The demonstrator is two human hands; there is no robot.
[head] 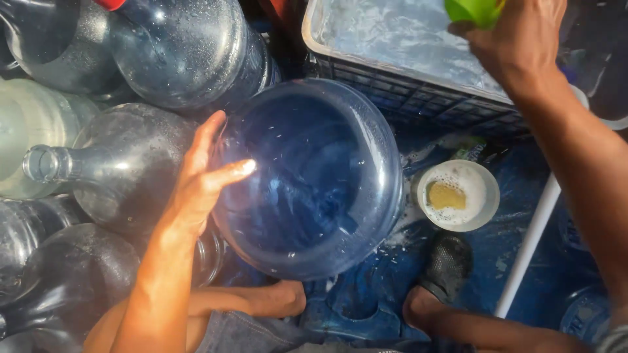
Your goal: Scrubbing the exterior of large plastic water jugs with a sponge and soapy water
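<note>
Blue water jug (307, 176) stands bottom-up in front of us, between our knees, its round base facing the camera. Our left hand (203, 180) lies spread against its left side, fingers open on the plastic. Our right hand (517, 36) is raised over the grey crate (405, 72) of water, fingers closed around a green object (474, 10). Beside the jug sits a small white bowl (458, 195) of suds with a yellow sponge (447, 195). Clear jugs (124, 167) lie heaped at our left.
</note>
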